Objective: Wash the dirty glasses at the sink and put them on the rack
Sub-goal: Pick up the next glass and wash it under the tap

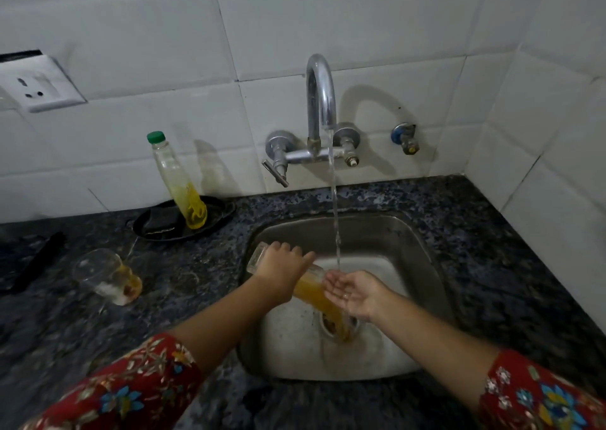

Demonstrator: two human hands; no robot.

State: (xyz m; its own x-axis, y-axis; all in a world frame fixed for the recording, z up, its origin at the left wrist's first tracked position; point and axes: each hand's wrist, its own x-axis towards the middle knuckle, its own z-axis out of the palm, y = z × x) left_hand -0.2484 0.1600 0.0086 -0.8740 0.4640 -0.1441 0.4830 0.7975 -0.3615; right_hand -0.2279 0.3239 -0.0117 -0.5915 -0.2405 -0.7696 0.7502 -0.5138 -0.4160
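Juice pours from the tilted glass [262,256], gripped by the left hand [281,267]; right hand [355,293] cupped, fingers spread, holding nothing. Aim at the sink [426,242] drain.

glass [306,283] middle hidden under the left hand [282,267], dark object [36,260] cut off at left edge, sleeves cropped below

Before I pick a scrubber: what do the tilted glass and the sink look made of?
The glass in the left hand: likely clear glass, see-through with orange liquid visible inside. The sink: probably stainless steel, dull grey brushed sheen.
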